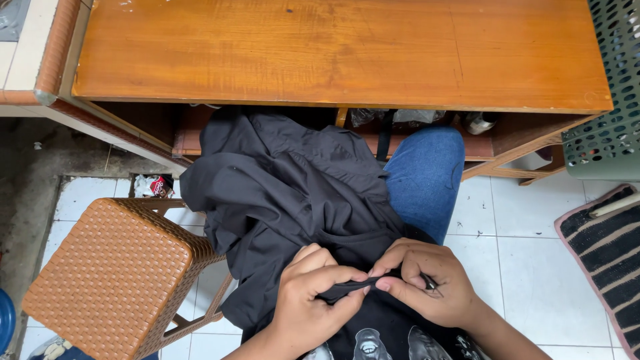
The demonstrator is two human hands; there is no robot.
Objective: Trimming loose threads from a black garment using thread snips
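Nearest to me, both hands sit low over the lap, working w/ a black garment (pixel 287 193). Left hand (pixel 310 300) is clenched on a narrow fold or strip of the black cloth, thumb & forefinger pinching it tight. Right hand (pixel 427 283) meets it fingertip to fingertip, pinching the same strip from the other side, & it also grips a small dark slim tool (pixel 430 285) tucked under the fingers; can't tell if it's a needle, pick or seam ripper, too small. So both hands are closed on cloth, nothing loose. Looks to me like the step in hand is fine work on a seam or edge, prob. stitching or picking thread, w/ the cloth pulled taut btwn the hands. Next move, I'd judge, calls for keeping that strip stretched & guiding the tool tip right at the pinch point, small & careful, since fingertips are just beside it. The garment itself is heaped over the lap, spilling left toward a brown woven stool (pixel 113 280) that stands just beside it, on the white tile floor (pixel 533 267). A knee in blue jeans (pixel 427 173) pokes out on the right. Farther off, the wooden table (pixel 333 50) spans the top, w/ a shelf under it holding some bits I can't make out. A green perforated basket (pixel 610 100) is at far right, a striped mat (pixel 607 247) below it.
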